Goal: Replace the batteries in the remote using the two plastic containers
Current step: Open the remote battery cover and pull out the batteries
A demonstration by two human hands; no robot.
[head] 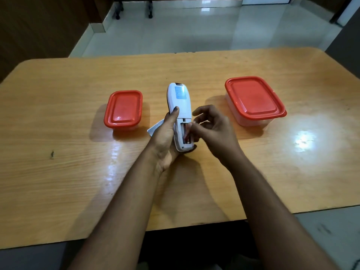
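A white remote (180,102) is held back side up in my left hand (165,139), thumb pressed on its back. Its battery compartment (186,134) is uncovered, with batteries showing inside. My right hand (211,126) hovers over the compartment, thumb and forefinger pinching at a battery there. The white battery cover (155,127) lies on the table, partly hidden behind my left hand. A small clear container with a red lid (123,110) stands to the left, lid on. A larger clear container with a red lid (254,99) stands to the right, also closed.
The wooden table (58,133) has a near edge close to my body and a far edge beyond the remote. Past it lies a pale tiled floor with chair legs (134,10) at the back.
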